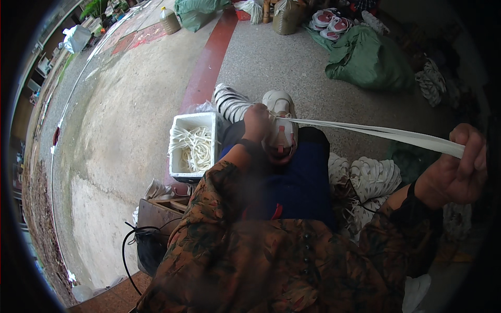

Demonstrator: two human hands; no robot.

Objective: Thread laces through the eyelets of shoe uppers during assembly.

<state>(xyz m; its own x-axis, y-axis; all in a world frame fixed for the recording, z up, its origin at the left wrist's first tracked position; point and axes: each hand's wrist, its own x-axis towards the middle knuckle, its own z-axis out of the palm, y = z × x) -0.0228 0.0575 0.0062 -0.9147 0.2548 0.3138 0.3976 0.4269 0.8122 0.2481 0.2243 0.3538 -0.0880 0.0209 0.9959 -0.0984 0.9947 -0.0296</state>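
A pale sneaker [282, 117] with reddish patches rests on my lap, its toe pointing away from me. My left hand [257, 124] is closed at the sneaker's left side, with its fingertips by the lacing; exactly what they pinch is partly hidden. From the lacing, a white shoelace [376, 129] stretches taut to the right in long strands. Far out to the right, my right hand [459, 168] is closed around the other end of the shoelace.
A white foam box [194, 172] of loose white laces stands left of my knees. Striped white shoes [232, 101] lie beyond it. Bundled white shoes [376, 177] are piled on my right. Farther off are a green sack [368, 60] and red-white shoes [331, 23].
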